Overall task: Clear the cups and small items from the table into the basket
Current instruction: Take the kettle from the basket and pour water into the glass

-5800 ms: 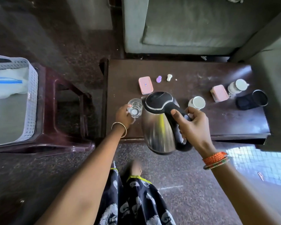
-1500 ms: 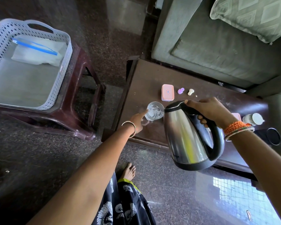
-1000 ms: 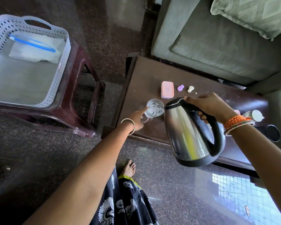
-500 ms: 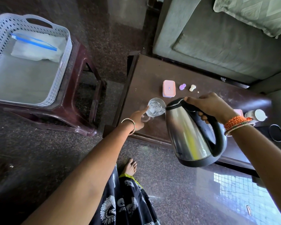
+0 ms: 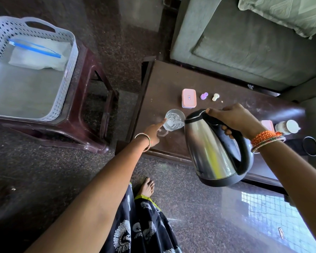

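A clear glass cup [image 5: 173, 119] with water in it stands near the front left of the dark table [image 5: 164, 79]. My left hand [image 5: 153, 132] holds it at its handle, index finger laid against the rim. My right hand [image 5: 234, 119] grips the black handle of a steel kettle [image 5: 211, 148], tilted with its spout at the cup's rim. Behind lie a pink box [image 5: 188, 98], a small purple item [image 5: 204, 95] and a small white item [image 5: 215, 97]. The grey basket [image 5: 69, 57] sits at the left.
The basket rests on a dark plastic stool [image 5: 97, 106] and holds a zip bag [image 5: 36, 53]. Right of my wrist are a second pink box [image 5: 268, 125], a white-lidded jar [image 5: 288, 126] and a black cup [image 5: 310, 146]. A grey sofa [image 5: 244, 48] stands behind the table.
Over the last seconds the kettle has been lifted and tipped toward the glass cup; in the last half second both hands hold nearly still.
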